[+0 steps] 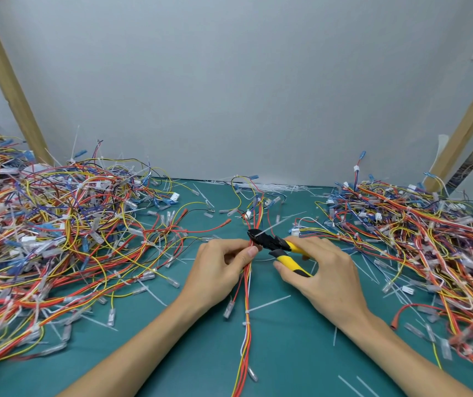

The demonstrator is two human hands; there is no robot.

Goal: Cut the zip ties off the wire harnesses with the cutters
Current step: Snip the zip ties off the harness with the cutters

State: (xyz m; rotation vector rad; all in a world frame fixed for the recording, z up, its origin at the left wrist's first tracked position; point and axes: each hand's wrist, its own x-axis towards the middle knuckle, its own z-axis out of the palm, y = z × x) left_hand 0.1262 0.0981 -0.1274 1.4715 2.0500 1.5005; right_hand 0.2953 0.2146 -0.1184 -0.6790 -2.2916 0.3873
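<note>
A thin bundle of red, yellow and white wires [246, 333] runs up the teal cutting mat [286, 362]. The left hand [223, 265] pinches it between thumb and fingers. The right hand [324, 270] grips the yellow-and-black side cutters [275, 243], whose nose is at a white plastic zip tie [272, 226]. I can't tell whether the blades have bitten. The cut looks to be in hand; next comes a squeeze clear of the wires. Tangled heaps of coloured harnesses [57, 224] flank them.
</note>
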